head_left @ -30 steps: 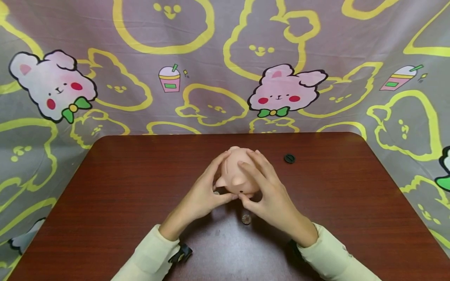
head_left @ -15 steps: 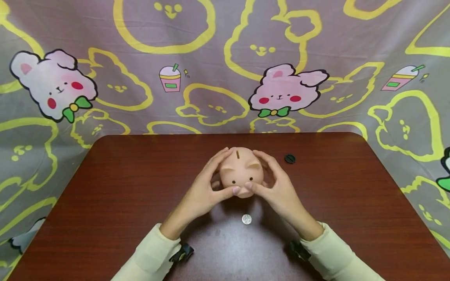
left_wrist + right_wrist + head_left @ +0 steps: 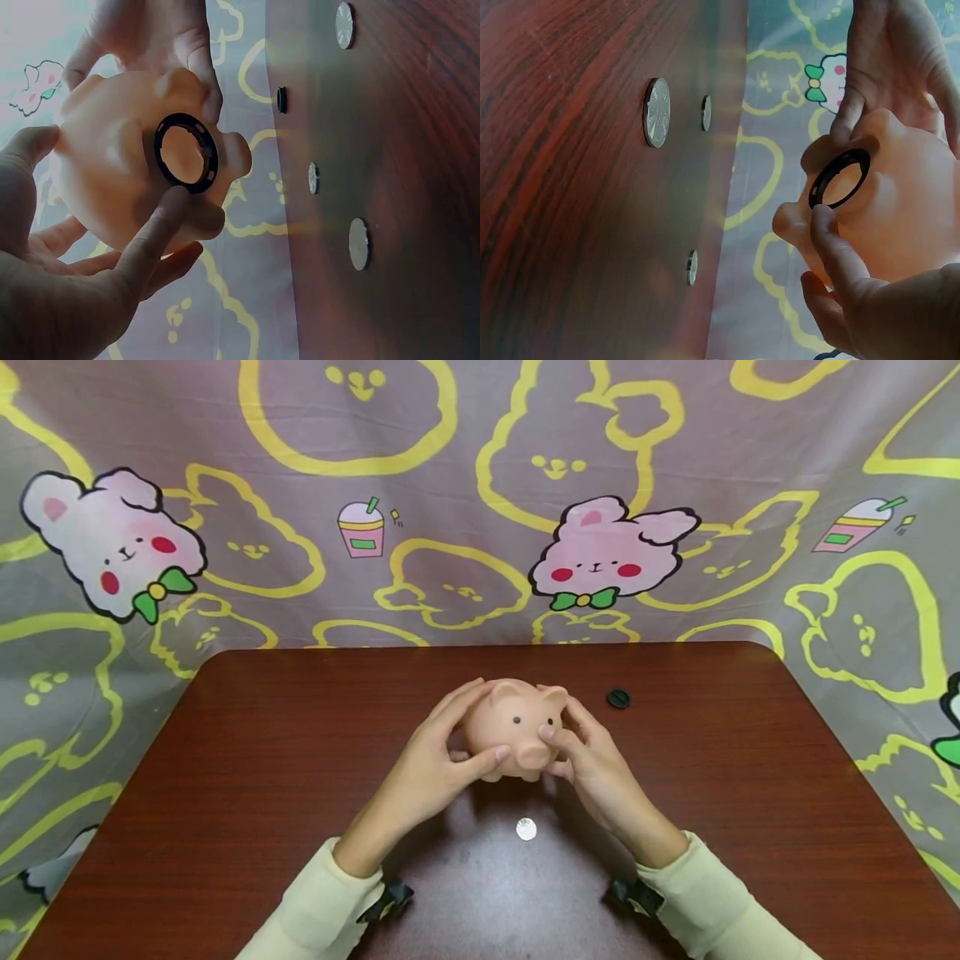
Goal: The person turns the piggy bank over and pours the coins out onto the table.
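A pink piggy bank point(image 3: 491, 722) is held above the table between both hands, its snout facing toward the head camera and slightly right. My left hand point(image 3: 423, 768) grips its left side, thumb beside the snout. On the other side my right hand point(image 3: 600, 768) holds it, with the thumb on the face near an eye. In both wrist views the underside shows a round hole rimmed by a black ring point(image 3: 160, 154), and a fingertip of each hand lies at that ring. The coin slot on top is hidden in the head view.
A silver coin point(image 3: 527, 829) lies on the dark red wooden table point(image 3: 300, 793) in front of the piggy bank. The wrist views show other coins point(image 3: 359, 244) farther back. A black round plug point(image 3: 618, 698) lies at the back right. A patterned curtain point(image 3: 450, 485) hangs behind.
The piggy bank has been turned and tipped back between my hands: its top slot has gone out of sight and the face has come up. The coin and plug stay put.
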Demonstrator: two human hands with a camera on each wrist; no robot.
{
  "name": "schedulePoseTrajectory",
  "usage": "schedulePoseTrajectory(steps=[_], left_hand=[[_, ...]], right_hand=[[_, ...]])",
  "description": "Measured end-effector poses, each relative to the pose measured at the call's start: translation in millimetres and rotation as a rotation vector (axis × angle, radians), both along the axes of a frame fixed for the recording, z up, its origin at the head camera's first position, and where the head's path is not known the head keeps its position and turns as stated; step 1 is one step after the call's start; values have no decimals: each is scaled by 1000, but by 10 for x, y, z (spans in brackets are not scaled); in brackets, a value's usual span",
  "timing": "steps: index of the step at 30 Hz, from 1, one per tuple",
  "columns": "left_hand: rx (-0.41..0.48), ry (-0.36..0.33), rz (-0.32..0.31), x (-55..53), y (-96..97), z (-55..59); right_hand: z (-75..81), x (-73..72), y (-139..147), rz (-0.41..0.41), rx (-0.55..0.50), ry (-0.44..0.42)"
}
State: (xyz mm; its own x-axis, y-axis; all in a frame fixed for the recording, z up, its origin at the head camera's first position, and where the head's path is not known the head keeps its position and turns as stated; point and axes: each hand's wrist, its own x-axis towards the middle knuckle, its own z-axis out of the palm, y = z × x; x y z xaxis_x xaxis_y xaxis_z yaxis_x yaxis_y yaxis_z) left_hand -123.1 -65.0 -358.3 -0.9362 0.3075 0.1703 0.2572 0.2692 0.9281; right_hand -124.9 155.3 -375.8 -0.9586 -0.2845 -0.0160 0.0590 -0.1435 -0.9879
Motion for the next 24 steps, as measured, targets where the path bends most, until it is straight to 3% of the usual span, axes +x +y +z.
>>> schedulePoseTrajectory(steps=[10, 17, 19, 22, 24], left_hand=[[-31, 1, -17, -39, -28, -103], [151, -231, -125, -60, -62, -159], [169, -262, -139, -65, -79, -178], [146, -240, -154, -61, -93, -196], [130, -186, -166, -63, -95, -205]], right_hand=[[42, 3, 9, -6, 145, -46], [65, -9, 10, 6, 229, -82], [76, -5, 15, 11, 247, -78], [77, 5, 16, 34, 244, -34], [66, 20, 22, 47, 260, 34]])
